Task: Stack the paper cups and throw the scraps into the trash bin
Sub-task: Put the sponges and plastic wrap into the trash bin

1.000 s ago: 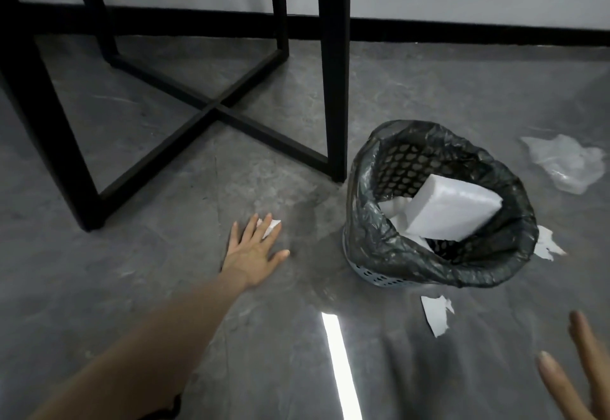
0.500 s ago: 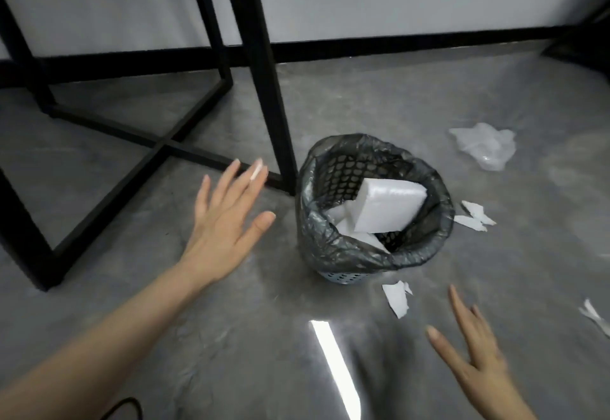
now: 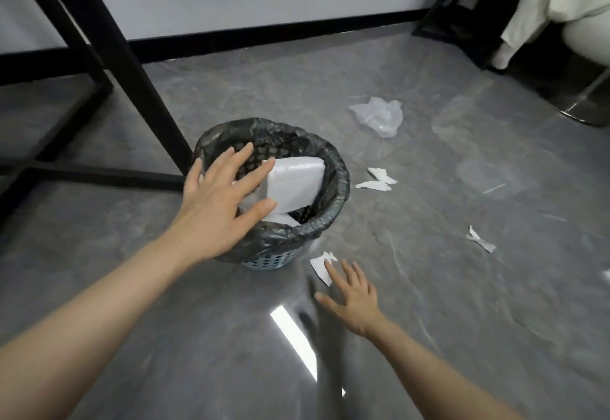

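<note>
A blue mesh trash bin lined with a black bag stands on the grey floor, with a white foam block inside. My left hand hovers over the bin's left rim, fingers spread and straight; I see nothing in it. My right hand is low on the floor in front of the bin, fingers straight, its fingertips touching a white paper scrap. More torn scraps lie to the right of the bin and further right. No paper cups are in view.
A crumpled clear plastic bag lies behind the bin to the right. Black table legs rise just left of the bin. A chair base and a draped white cloth are at the far right.
My left hand rose from the floor by the table leg and swung right over the bin. My right hand moved forward and down onto the scrap in front of the bin.
</note>
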Motion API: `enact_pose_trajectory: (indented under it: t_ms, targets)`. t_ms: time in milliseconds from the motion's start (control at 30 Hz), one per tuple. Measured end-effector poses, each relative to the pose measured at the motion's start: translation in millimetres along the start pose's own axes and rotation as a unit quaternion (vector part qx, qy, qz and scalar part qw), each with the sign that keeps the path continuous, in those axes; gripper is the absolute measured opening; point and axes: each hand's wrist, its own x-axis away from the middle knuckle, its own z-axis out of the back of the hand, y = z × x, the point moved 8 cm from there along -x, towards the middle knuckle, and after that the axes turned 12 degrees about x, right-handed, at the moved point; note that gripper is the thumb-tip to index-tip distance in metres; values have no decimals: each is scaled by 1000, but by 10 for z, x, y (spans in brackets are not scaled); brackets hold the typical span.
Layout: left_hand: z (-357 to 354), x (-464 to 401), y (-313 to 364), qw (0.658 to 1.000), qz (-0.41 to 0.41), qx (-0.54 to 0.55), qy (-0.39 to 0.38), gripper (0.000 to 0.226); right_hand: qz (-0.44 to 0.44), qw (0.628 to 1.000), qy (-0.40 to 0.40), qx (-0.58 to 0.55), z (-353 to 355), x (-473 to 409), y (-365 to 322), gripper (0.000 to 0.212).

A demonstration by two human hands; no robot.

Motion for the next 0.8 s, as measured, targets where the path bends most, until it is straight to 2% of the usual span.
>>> enact_pose_trajectory:
  t_ms: [233,300,367,400,500,533,667,800]
  targets:
    - [58,360,-62,998,23,44,34,66,-7,998,-23,58,-224,-418,56,65]
    - [30,403,-81,998,25,43,36,68,3,997,-40,63,-314,-462,48,79]
    - [12,420,-86,998,32,49,39,70,14,996,-50,71,-414,-494,60,109]
    - [8,420,-84,997,36,52,40,69,12,996,-51,73,-452,-509,76,109]
    - [-18,400,-69,997,45,58,31,67,1,996,-43,78,-504,-523,108,62]
    - [-38,390,-66,997,49,59,25,67,5,996,-37,85,-503,-513,102,58]
    - [-137,364,-64,997,57,58,3,67,11,999,-4,52,-374,-429,144,68]
    - [-158,392,-110,998,43,39,-3,66,23,990,108,-85,265,-32,222,70]
